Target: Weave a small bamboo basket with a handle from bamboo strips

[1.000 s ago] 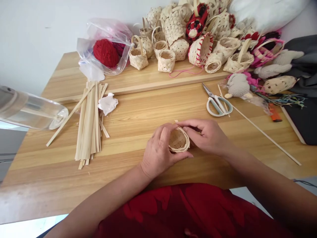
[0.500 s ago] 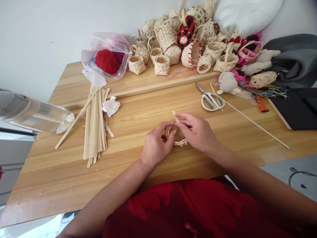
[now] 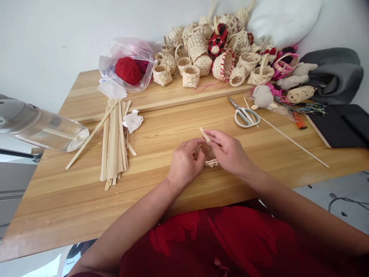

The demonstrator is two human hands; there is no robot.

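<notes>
A small woven basket (image 3: 211, 161) of pale strips sits between my hands near the table's front edge, its opening towards me and partly covered by fingers. My left hand (image 3: 186, 159) grips the left side of its rim between thumb and fingers. A pale wood strip (image 3: 204, 134) sticks up from the far rim, its lower end hidden. My right hand (image 3: 226, 150) pinches that strip between thumb and fingers. Scissors (image 3: 246, 113) with pale handles lie beyond my right hand, and a long thin strip (image 3: 294, 141) lies to its right.
A bundle of flat strips (image 3: 113, 142) and a crumpled white scrap (image 3: 133, 121) lie left. A clear bottle (image 3: 49, 129) lies tilted at the left edge. Several finished baskets (image 3: 191, 76) crowd the back, beside bagged red yarn (image 3: 128, 70). A black notebook (image 3: 341, 125) lies right.
The camera view has shifted slightly. My left fingers have curled closer over the rim. My right hand keeps its pinch on the strip.
</notes>
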